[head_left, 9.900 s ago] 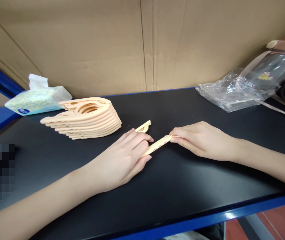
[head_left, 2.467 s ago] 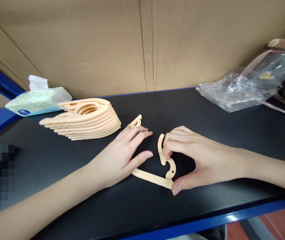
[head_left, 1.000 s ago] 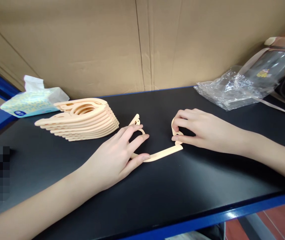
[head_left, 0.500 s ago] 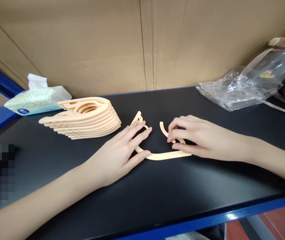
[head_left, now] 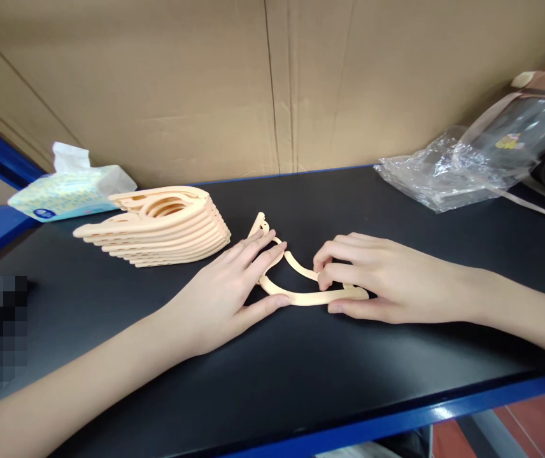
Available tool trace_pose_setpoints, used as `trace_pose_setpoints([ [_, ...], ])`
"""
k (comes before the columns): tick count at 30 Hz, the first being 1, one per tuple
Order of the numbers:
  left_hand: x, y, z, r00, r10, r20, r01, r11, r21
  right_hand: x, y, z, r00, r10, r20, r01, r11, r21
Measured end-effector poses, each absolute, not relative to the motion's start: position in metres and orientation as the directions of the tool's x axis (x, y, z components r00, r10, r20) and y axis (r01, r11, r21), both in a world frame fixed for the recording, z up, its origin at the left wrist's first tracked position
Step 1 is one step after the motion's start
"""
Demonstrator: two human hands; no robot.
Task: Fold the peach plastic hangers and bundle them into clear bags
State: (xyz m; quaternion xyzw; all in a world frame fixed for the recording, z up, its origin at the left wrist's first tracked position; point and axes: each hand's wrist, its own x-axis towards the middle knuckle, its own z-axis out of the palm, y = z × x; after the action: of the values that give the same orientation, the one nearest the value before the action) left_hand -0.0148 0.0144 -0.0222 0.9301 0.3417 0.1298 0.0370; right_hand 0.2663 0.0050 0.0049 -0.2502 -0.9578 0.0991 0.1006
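A cream plastic folding clothes hanger (head_left: pixel 308 298) lies on the black tabletop between my hands. My left hand (head_left: pixel 239 286) rests across its left part, holding it against the table with the fingers stretched over it and the thumb at the near bar. My right hand (head_left: pixel 368 277) has bent fingers over the right part and a thumb at the near edge, closed on it. A curved hook piece (head_left: pixel 300 266) shows between the hands. My hands cover parts of the hanger. Left of my left hand sits a stack of similar cream hangers (head_left: pixel 158 229).
A blue-patterned tissue pack (head_left: pixel 74 191) stands behind the stack at the left. Crumpled clear plastic (head_left: pixel 444 172) and a transparent bag (head_left: pixel 516 137) with straps lie at the back right. Cardboard (head_left: pixel 196 89) rises behind the table, whose front edge (head_left: pixel 396 410) is blue.
My right hand has shifted slightly toward me, its thumb now at the near edge of the hanger. The curved hook piece has swung left and down toward my left fingers. My left hand stays put.
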Motion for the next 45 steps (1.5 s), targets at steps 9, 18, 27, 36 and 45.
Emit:
trace_pose_setpoints([
  [9, -0.011, 0.0126, -0.0161, 0.73, 0.658, 0.184, 0.639, -0.753, 0.159, 0.2675, 0.0041, 0.0042, -0.848, 0.503, 0.169, 0.454, 0.852, -0.26],
  [18, -0.0122, 0.013, -0.0158, 0.741, 0.647, 0.179, 0.64, -0.761, 0.103, 0.2667, 0.0031, 0.0037, -0.857, 0.481, 0.185, 0.434, 0.867, -0.244],
  [27, -0.0121, 0.0126, -0.0163, 0.749, 0.636, 0.186, 0.634, -0.769, 0.074, 0.2646, 0.0031, 0.0052, -0.868, 0.462, 0.182, 0.42, 0.879, -0.228],
  [36, -0.012, 0.013, -0.0162, 0.754, 0.629, 0.19, 0.624, -0.776, 0.091, 0.2647, 0.003, 0.0065, -0.872, 0.455, 0.181, 0.417, 0.883, -0.214],
  [45, -0.0137, 0.0134, -0.0164, 0.754, 0.631, 0.181, 0.626, -0.774, 0.09, 0.2644, 0.0029, 0.0031, -0.864, 0.467, 0.19, 0.44, 0.882, -0.167],
])
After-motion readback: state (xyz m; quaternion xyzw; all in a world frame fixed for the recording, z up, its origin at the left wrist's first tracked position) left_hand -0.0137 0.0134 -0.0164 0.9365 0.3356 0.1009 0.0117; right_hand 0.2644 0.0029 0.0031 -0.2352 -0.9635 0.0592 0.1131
